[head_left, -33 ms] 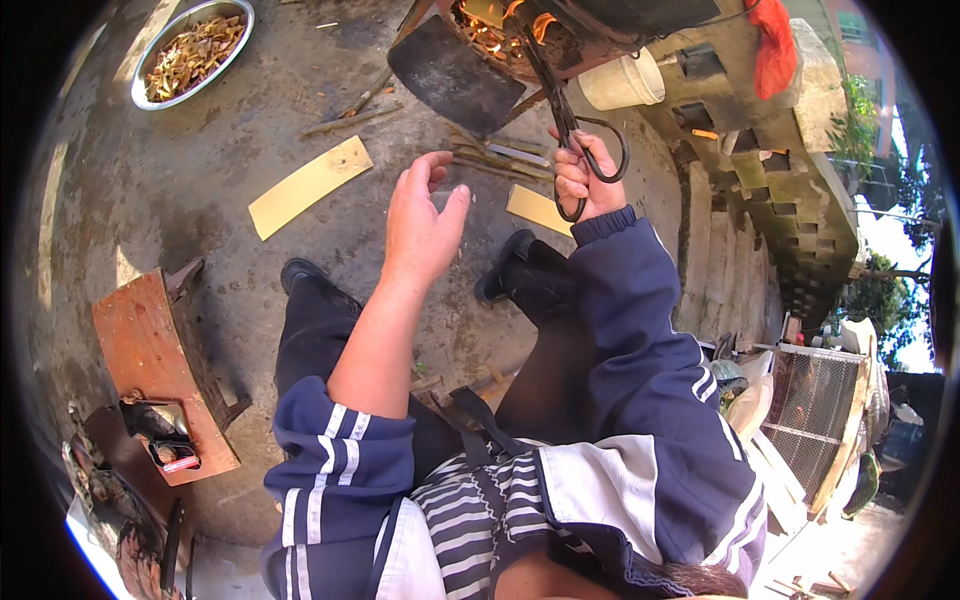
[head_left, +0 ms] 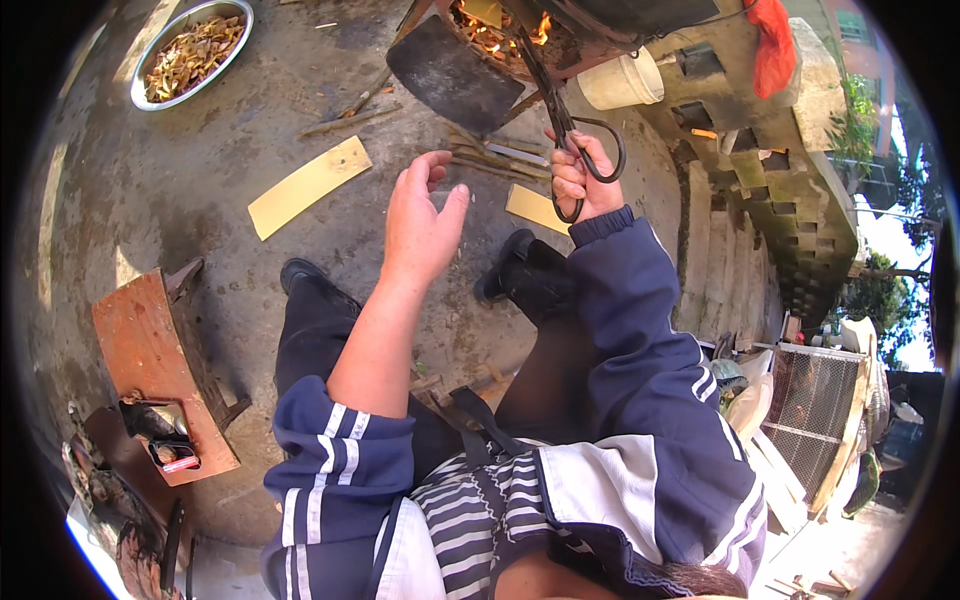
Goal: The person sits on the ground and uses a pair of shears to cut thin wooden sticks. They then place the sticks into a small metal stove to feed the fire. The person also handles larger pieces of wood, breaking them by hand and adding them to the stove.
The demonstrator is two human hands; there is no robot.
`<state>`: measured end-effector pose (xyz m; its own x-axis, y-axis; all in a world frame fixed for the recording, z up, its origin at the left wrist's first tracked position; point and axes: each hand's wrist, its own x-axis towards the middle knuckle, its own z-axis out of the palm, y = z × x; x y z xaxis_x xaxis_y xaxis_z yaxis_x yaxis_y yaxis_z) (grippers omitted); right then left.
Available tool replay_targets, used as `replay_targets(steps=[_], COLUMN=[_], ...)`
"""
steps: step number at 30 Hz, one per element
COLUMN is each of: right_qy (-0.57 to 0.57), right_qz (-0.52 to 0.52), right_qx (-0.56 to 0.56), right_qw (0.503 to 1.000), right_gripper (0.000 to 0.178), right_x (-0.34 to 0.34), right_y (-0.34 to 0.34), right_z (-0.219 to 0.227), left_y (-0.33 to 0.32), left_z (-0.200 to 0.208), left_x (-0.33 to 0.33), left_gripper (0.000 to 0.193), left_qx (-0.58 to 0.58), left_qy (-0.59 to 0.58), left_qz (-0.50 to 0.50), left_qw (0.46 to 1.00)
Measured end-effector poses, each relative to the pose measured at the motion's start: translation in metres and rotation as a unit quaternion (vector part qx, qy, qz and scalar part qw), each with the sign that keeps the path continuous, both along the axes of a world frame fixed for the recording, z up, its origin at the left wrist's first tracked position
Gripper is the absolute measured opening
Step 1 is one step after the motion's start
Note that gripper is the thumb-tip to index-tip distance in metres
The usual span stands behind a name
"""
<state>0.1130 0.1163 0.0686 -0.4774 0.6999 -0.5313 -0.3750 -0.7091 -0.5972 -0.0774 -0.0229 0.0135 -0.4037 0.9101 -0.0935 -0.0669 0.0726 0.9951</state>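
My right hand (head_left: 583,180) is closed round the looped handles of black metal fire tongs (head_left: 551,92). The tongs reach up and slightly left, their far end at the mouth of a stove where a small fire (head_left: 500,35) burns. Their tips are hard to make out among the flames and embers. Inside the opening lies a piece of yellowish board (head_left: 483,12). My left hand (head_left: 422,220) hovers empty over the ground, thumb apart from half-curled fingers. Closest to it are a flat yellow board (head_left: 311,187) on its left and a shorter yellow board (head_left: 538,209) on its right.
Thin sticks (head_left: 500,158) lie below the stove's dark metal plate (head_left: 452,78). A metal basin (head_left: 243,40) of dry brown chips stands far left. A white bucket (head_left: 622,82) is right of the stove. A reddish wooden stool (head_left: 140,345) is at left, a pierced block wall (head_left: 765,170) at right.
The flames have changed shape and look smaller. My right hand and the tongs have shifted very slightly left; the left hand looks still.
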Motion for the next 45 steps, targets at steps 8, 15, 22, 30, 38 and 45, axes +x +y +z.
replay_targets(steps=[8, 15, 22, 30, 38, 45], right_qy=[0.018, 0.001, -0.017, -0.084, -0.155, -0.178], right_qz=[0.024, 0.016, 0.011, 0.065, 0.082, 0.100], right_qx=[-0.015, -0.011, 0.020, 0.081, 0.062, 0.006], right_qw=[0.999, 1.000, 1.000, 0.991, 0.983, 0.979], right_gripper=[0.036, 0.038, 0.043, 0.062, 0.077, 0.076], right_x=[-0.006, -0.007, 0.016, 0.088, 0.151, 0.183], right_y=[-0.007, -0.007, -0.025, -0.103, -0.193, -0.254], right_z=[0.002, 0.004, 0.014, 0.054, 0.098, 0.107], left_y=[0.001, 0.003, 0.003, 0.005, 0.005, -0.002], left_z=[0.001, 0.000, 0.000, -0.003, -0.009, -0.004], left_x=[0.002, 0.005, 0.005, 0.002, -0.004, -0.004], left_gripper=[0.041, 0.041, 0.041, 0.041, 0.041, 0.041], left_qx=[-0.003, -0.006, -0.013, 0.006, 0.024, 0.026], left_qy=[0.013, 0.016, 0.019, 0.006, 0.007, -0.003], left_qz=[-0.003, -0.006, -0.010, -0.005, 0.013, 0.036], left_qw=[1.000, 1.000, 1.000, 1.000, 1.000, 0.999])
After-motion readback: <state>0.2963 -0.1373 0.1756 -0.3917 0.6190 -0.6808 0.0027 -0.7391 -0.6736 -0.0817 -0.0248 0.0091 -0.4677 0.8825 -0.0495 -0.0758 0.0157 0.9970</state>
